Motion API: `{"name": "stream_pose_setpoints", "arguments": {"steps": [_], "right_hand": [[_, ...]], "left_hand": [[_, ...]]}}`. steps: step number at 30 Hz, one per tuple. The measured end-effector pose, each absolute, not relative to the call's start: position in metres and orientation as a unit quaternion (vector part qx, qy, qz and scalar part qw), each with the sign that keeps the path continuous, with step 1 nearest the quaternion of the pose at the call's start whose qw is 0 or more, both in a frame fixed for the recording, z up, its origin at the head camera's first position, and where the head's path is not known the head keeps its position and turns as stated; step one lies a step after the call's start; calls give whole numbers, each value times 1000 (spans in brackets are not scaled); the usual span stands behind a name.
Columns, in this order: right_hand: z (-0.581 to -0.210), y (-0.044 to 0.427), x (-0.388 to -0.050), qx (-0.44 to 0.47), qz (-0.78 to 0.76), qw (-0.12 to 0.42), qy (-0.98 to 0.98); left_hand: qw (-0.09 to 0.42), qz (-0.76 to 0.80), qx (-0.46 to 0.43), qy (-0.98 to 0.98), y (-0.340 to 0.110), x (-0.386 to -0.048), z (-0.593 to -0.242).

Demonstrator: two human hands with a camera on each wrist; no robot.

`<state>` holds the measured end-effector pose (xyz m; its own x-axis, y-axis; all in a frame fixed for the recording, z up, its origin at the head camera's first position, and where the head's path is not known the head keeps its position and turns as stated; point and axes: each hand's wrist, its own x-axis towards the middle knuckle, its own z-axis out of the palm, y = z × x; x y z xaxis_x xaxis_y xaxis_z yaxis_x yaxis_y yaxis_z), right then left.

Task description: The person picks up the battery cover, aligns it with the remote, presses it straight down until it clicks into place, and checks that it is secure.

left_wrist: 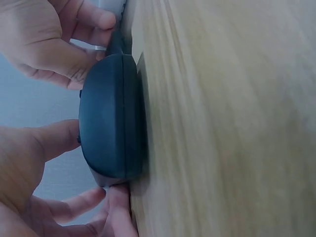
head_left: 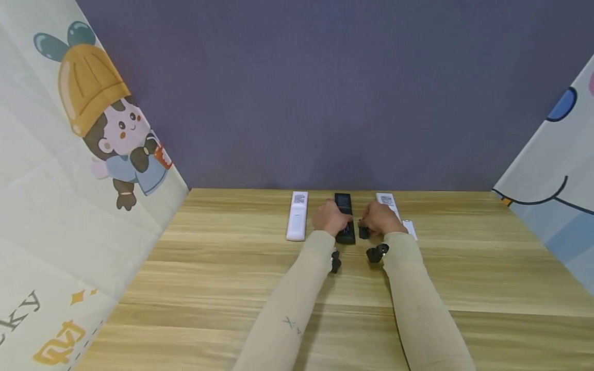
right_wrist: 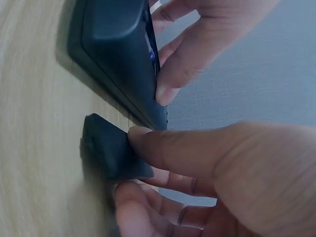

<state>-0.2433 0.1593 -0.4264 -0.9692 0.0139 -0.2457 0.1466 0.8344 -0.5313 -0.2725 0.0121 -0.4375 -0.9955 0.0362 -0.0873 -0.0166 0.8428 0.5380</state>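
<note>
Gripping the black remote (head_left: 345,237) with the left hand (head_left: 329,219) and holding it on the counter (head_left: 223,288) between the left white remote (head_left: 297,219) and the right white remote (head_left: 385,199), while pinching the cover (right_wrist: 111,148) in the right hand (head_left: 380,219), just beside the black remote. Apparently working at the cover stage with the bay (right_wrist: 150,50) exposed, though leaving unclear whether opening or closing up. Probably needing next to keep the black remote steady while either laying the cover aside or lining it up with the bay and pressing it home.
</note>
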Motion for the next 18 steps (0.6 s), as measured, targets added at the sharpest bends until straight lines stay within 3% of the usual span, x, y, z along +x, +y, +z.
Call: {"name": "stream_pose_setpoints", "arguments": {"steps": [18], "right_hand": [[-432, 160, -247, 31, -281, 120, 952]], "left_hand": [[63, 288, 3, 955, 13, -273, -438]]}}
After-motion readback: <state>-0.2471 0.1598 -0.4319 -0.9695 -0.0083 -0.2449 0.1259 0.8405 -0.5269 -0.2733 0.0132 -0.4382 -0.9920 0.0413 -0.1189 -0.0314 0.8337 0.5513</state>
